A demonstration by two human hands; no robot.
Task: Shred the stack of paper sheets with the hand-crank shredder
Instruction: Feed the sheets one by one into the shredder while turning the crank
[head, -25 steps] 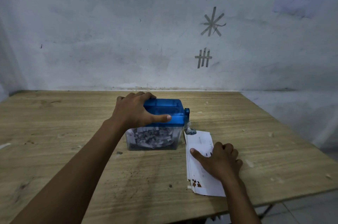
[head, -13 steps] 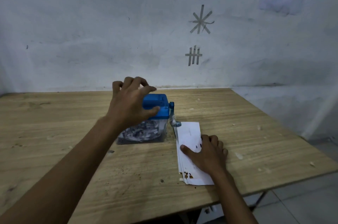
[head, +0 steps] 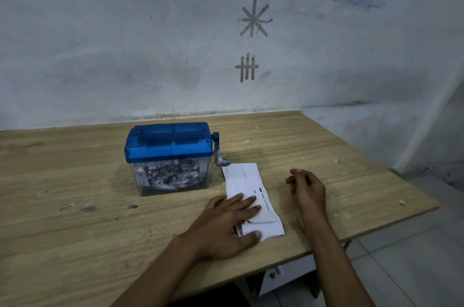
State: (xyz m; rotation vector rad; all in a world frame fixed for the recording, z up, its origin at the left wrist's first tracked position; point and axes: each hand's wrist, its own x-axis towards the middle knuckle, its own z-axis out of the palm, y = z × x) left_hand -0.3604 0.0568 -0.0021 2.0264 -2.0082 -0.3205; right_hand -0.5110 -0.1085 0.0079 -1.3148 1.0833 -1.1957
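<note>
The hand-crank shredder (head: 168,146) has a blue lid over a clear bin full of paper scraps, and it stands on the wooden table (head: 75,206). Its crank (head: 219,153) hangs down on its right side. Just right of it lies the stack of white paper sheets (head: 247,181), long edge pointing away from me. My left hand (head: 227,224) lies flat on the near half of the stack, fingers straight. My right hand (head: 307,191) hovers right of the stack with loosely curled fingers, holding nothing.
A grey wall with tape marks (head: 253,18) runs along the table's far edge. The table's right edge (head: 401,181) drops to a tiled floor. Small paper crumbs (head: 335,160) dot the tabletop.
My left hand has left the shredder lid and come down flat on the paper stack. My right hand has lifted off the stack and moved to its right.
</note>
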